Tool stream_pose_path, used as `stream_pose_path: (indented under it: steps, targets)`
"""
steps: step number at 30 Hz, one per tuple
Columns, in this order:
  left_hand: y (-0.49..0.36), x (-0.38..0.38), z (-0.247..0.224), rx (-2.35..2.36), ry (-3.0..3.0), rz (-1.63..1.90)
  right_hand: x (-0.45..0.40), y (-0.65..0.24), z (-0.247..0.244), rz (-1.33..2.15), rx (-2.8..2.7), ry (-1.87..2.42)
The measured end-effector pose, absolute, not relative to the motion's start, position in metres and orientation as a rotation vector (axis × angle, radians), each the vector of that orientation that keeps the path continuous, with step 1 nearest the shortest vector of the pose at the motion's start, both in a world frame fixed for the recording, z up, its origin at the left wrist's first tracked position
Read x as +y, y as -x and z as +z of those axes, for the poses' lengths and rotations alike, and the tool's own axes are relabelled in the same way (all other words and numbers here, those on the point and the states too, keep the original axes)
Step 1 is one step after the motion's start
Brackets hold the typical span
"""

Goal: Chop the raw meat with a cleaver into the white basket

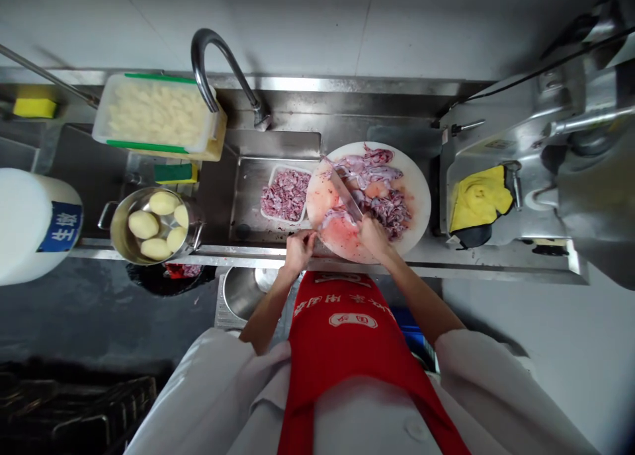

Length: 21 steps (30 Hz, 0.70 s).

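A knife (346, 194) is in my right hand (374, 235), its broad blade angled to the far left over a round white cutting board (421, 197). Below the blade lies a pale strip of raw meat (338, 215). My left hand (299, 248) is pinched closed at the board's near left edge, by the strip's end; what its fingertips hold is too small to make out. Uncut raw meat (372, 169) lies along the board's far side, and a pile of chopped meat (391, 213) sits at its right. Reddish liquid wets the board.
Left of the board, a white basket (263, 207) of chopped meat stands in the sink (243, 177). Further left are a pot (115, 227) of peeled potatoes, a lidded tub (153, 114), and a faucet (198, 65) arching above. A machine with a yellow cloth (479, 197) stands right.
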<state>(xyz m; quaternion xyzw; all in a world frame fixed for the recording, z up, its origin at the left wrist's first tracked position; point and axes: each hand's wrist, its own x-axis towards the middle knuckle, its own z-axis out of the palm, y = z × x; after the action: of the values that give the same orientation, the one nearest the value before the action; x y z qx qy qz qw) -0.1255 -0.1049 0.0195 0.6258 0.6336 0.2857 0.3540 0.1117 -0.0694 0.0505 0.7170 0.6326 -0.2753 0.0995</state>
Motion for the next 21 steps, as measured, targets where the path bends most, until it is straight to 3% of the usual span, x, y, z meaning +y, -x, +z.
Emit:
stream_pose_path:
  steps: [5,12,15,21]
  targets:
    - [0.148,-0.114,0.063,1.769,-1.524,1.011,-0.056,-0.109,0.044,-0.813,1.905,-2.127]
    - [0.124,-0.082,0.097,1.491,-1.147,1.294,-0.074,-0.143,0.044,-0.826,1.892,-2.105]
    - [0.109,-0.073,0.085,1.342,-0.957,1.327,-0.081,-0.158,0.044,-0.806,1.849,-2.13]
    - [0.115,-0.087,0.019,1.386,-0.541,1.136,-0.093,-0.175,0.042,-0.768,1.802,-2.149]
